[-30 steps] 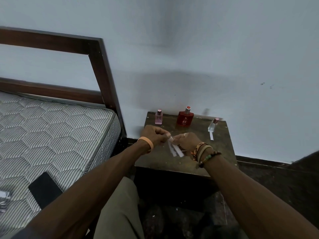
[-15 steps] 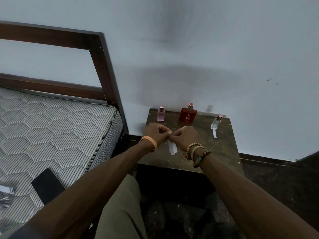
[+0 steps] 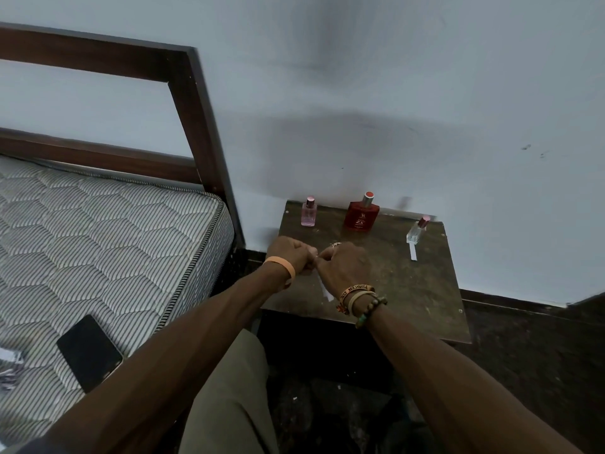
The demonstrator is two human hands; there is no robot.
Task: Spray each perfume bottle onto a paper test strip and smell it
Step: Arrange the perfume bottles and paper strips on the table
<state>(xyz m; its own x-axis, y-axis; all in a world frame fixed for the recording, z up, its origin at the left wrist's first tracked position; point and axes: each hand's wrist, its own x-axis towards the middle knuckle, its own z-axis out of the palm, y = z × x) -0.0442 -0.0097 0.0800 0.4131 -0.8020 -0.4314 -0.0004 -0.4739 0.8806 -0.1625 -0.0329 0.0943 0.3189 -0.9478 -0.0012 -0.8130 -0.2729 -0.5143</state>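
Our left hand and right hand meet knuckle to knuckle in front of the red bottle, over the table. Both sets of fingers are curled, pinching a white paper strip. Its free end shows below the hands; we can't tell if it touches the tabletop. Red bottle upright at the wall edge. Pink bottle left of it, clear bottle right of it, second strip just in front of the clear one. Phone on the mattress, well left of the red bottle.
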